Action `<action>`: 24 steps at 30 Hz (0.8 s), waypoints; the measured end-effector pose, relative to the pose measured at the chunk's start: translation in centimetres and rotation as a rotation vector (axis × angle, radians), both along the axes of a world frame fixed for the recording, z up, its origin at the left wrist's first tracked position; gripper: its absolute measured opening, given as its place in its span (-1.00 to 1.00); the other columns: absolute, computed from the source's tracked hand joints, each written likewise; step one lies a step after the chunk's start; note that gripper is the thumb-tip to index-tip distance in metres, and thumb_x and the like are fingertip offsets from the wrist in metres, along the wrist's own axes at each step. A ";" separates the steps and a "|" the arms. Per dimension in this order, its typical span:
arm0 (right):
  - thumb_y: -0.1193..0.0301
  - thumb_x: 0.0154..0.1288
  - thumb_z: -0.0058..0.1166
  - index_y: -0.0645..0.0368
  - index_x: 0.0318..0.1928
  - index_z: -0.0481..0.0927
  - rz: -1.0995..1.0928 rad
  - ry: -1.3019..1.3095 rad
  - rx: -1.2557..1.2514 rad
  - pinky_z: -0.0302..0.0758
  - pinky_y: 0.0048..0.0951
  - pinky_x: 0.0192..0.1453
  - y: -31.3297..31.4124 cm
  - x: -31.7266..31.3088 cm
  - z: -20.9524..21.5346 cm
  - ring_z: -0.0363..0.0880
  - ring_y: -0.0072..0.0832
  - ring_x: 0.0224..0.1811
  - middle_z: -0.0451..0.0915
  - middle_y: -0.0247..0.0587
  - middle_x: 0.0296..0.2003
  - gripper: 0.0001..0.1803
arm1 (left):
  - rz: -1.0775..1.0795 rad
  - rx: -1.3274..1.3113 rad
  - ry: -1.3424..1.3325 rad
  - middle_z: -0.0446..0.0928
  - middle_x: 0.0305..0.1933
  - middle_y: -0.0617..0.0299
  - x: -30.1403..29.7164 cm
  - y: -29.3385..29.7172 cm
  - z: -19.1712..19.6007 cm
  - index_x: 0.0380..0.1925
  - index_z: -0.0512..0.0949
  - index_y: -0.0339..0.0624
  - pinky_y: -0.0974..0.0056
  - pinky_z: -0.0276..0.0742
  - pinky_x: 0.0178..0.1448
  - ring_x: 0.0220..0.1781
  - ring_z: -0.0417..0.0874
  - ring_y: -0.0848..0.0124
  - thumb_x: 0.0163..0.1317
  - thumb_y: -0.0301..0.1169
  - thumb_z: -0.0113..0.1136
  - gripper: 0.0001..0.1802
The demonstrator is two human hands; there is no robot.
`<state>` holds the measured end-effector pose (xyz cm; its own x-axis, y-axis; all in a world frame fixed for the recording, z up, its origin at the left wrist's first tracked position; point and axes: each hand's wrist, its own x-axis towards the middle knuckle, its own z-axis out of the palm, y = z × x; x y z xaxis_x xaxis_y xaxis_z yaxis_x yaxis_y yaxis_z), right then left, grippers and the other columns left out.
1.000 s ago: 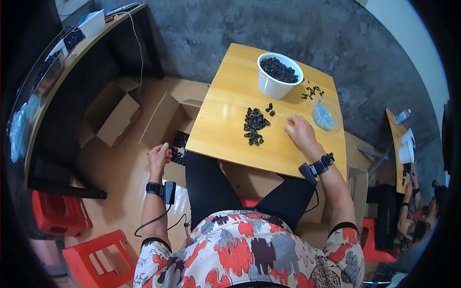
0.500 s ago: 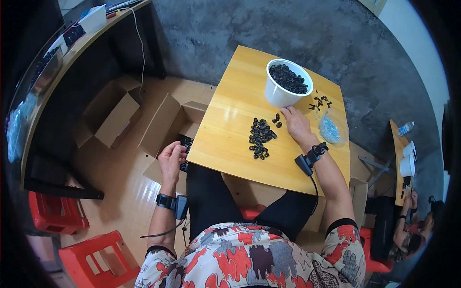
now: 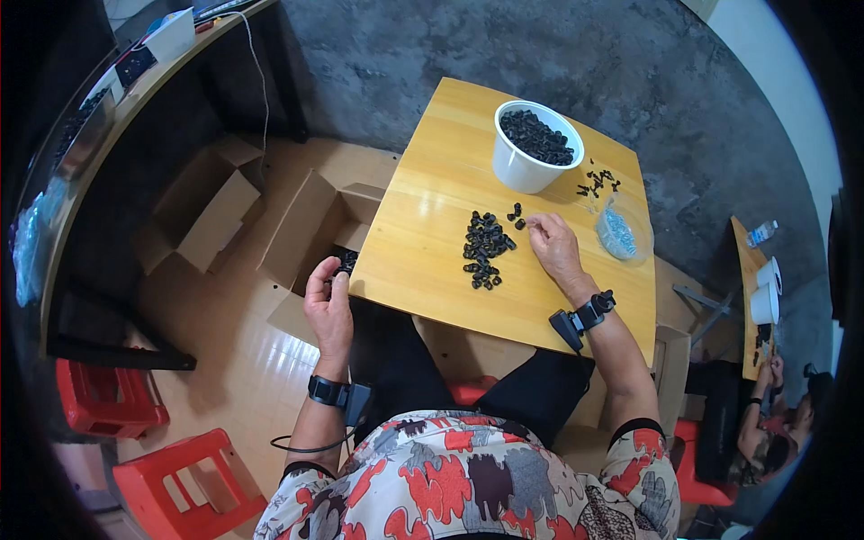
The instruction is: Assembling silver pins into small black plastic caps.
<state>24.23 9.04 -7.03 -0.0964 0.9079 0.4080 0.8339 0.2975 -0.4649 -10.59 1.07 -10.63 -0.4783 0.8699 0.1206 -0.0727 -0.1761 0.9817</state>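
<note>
The left hand (image 3: 328,306), low in the centre-left of the frame, is held off the bench (image 3: 423,243) edge above an open carton (image 3: 315,229); fingers are curled together, apparently on a small black part, though the grip cannot be confirmed. Further up, the right hand (image 3: 553,247) rests on the bench, fingertips pinched near loose parts just right of the pile (image 3: 486,249). Single parts are best drawn from the pile's edge, so that none are scattered. Beyond, a white tub (image 3: 531,148) of parts and a clear bag (image 3: 619,232) are noted.
</note>
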 end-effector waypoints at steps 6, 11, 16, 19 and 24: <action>0.47 0.14 0.01 0.09 -0.22 0.58 0.077 -0.222 0.029 0.50 -0.19 -0.24 0.8 -0.2 0.1 0.54 -0.12 -0.36 0.48 -0.11 -0.43 -0.82 | -0.095 0.072 0.239 0.56 -0.10 0.19 1.6 -1.0 1.2 -0.03 0.49 -0.30 0.40 0.44 0.08 -0.04 0.54 0.48 0.28 -0.49 0.06 -0.74; 0.46 0.14 0.01 0.07 -0.21 0.60 0.086 -0.214 0.053 0.49 -0.19 -0.29 0.2 0.5 -0.5 0.53 -0.11 -0.40 0.48 -0.09 -0.46 -0.81 | -0.158 0.064 0.353 0.59 -0.17 0.19 3.4 -1.9 2.2 -0.09 0.53 -0.32 0.40 0.45 0.05 -0.08 0.57 0.48 0.25 -0.49 0.11 -0.76; 0.54 0.06 0.11 0.16 -0.27 0.60 0.031 0.221 -0.052 0.43 -0.38 -0.43 -6.1 -0.8 1.0 0.46 -0.37 -0.53 0.50 -0.18 -0.49 -0.83 | -0.347 0.078 0.309 0.61 -0.19 0.18 6.1 -3.9 3.7 -0.11 0.54 -0.34 0.41 0.47 0.00 -0.14 0.59 0.50 0.23 -0.52 0.13 -0.77; 0.58 0.01 0.15 0.19 -0.28 0.59 0.095 0.212 -0.010 0.41 -0.45 -0.47 -10.5 -3.0 1.8 0.43 -0.46 -0.56 0.50 -0.21 -0.48 -0.81 | -0.696 -0.030 0.105 0.61 -0.21 0.23 8.7 -4.5 3.7 -0.06 0.53 -0.31 0.44 0.49 -0.04 -0.16 0.58 0.54 0.25 -0.49 0.14 -0.74; 0.58 -0.02 0.18 0.13 -0.22 0.58 0.245 0.161 0.112 0.48 -0.42 -0.45 -14.2 -5.8 2.4 0.51 -0.37 -0.50 0.51 -0.22 -0.43 -0.73 | -1.055 -0.146 -0.102 0.58 -0.30 0.31 11.2 -4.1 4.8 -0.08 0.54 -0.30 0.49 0.50 -0.12 -0.24 0.56 0.60 0.28 -0.43 0.13 -0.75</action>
